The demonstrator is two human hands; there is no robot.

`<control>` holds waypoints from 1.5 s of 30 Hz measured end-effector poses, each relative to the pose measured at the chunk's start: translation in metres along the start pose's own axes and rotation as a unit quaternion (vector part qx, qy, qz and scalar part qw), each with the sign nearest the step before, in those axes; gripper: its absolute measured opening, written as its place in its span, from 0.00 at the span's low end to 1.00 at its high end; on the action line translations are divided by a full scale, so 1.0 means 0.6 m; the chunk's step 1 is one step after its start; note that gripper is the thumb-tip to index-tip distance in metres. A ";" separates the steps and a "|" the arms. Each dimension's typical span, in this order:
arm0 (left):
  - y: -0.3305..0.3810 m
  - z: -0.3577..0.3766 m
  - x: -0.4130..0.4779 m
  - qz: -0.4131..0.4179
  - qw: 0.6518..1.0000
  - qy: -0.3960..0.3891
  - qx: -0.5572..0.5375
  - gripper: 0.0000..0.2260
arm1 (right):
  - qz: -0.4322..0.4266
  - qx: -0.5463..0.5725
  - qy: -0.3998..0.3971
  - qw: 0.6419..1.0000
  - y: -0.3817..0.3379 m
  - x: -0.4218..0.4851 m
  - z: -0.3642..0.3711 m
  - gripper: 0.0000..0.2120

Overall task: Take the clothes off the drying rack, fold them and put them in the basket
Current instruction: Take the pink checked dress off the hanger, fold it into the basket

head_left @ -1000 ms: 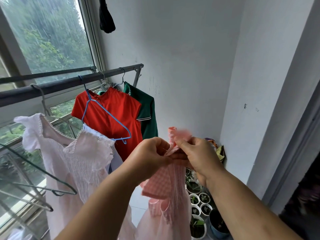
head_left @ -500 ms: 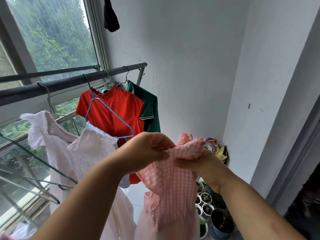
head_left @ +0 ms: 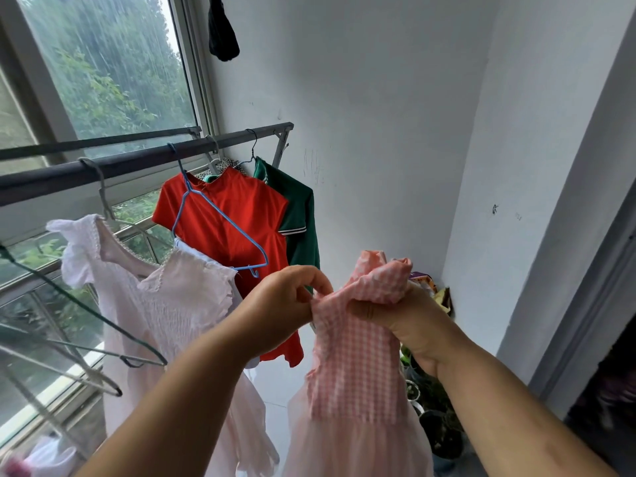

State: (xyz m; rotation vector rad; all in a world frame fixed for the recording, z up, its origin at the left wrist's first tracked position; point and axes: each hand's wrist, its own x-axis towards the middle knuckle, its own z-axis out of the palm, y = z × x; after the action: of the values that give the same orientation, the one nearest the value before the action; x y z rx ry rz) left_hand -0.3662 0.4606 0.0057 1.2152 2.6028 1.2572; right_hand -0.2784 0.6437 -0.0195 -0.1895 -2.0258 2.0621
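Both hands are raised in front of the drying rack rail (head_left: 137,163), below it and toward its far end. The left hand (head_left: 282,304) pinches the top edge of a pink checked dress (head_left: 354,366). The right hand (head_left: 395,315) is clenched round a bunched handful of the same dress, and its skirt hangs down under them. On the rail hang a pale pink dress (head_left: 172,304), a blue hanger (head_left: 220,215), a red dress (head_left: 234,228) and, nearest the far end, a green top (head_left: 299,218).
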 end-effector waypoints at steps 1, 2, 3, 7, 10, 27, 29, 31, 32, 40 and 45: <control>0.007 0.001 -0.004 -0.037 0.997 -0.011 -0.071 0.10 | -0.001 0.001 0.004 1.000 -0.003 -0.002 0.001 0.09; 0.012 0.002 -0.009 -0.067 0.985 -0.030 -0.155 0.13 | -0.003 -0.001 0.009 1.000 -0.004 -0.003 0.000 0.09; 0.014 0.003 -0.013 -0.088 0.965 -0.052 -0.240 0.16 | -0.004 -0.004 0.015 1.000 -0.006 -0.004 0.000 0.09; 0.015 0.019 -0.028 -0.092 0.926 -0.088 -0.354 0.24 | -0.014 0.014 0.040 0.999 -0.002 -0.008 -0.002 0.08; 0.006 0.050 -0.024 -0.085 0.964 -0.039 -0.249 0.21 | -0.018 0.011 0.038 0.999 0.010 -0.010 -0.002 0.08; -0.041 0.129 -0.039 -0.148 0.940 -0.101 -0.290 0.15 | 0.009 -0.088 0.001 0.996 0.112 -0.041 -0.057 0.11; -0.056 0.143 -0.037 -0.161 0.953 -0.114 -0.228 0.09 | 0.014 -0.079 0.003 0.997 0.129 -0.039 -0.062 0.11; -0.066 0.154 -0.039 -0.175 0.955 -0.106 -0.213 0.06 | 0.017 -0.083 0.008 0.996 0.142 -0.039 -0.064 0.11; -0.072 0.161 -0.038 -0.177 0.954 -0.108 -0.215 0.06 | 0.021 -0.086 0.012 0.996 0.151 -0.037 -0.068 0.11; -0.116 0.229 -0.026 -0.191 0.949 -0.135 -0.211 0.07 | 0.025 -0.054 -0.002 0.998 0.208 -0.035 -0.099 0.14; -0.131 0.262 -0.030 -0.204 0.942 -0.145 -0.225 0.07 | 0.030 -0.054 -0.005 0.998 0.238 -0.039 -0.112 0.14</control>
State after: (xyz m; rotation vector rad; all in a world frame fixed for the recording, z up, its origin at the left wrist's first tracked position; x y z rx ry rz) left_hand -0.3545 0.5235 -0.1591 0.6733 2.0535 1.3518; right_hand -0.2502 0.7018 -0.1653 -0.2648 -2.1654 1.9924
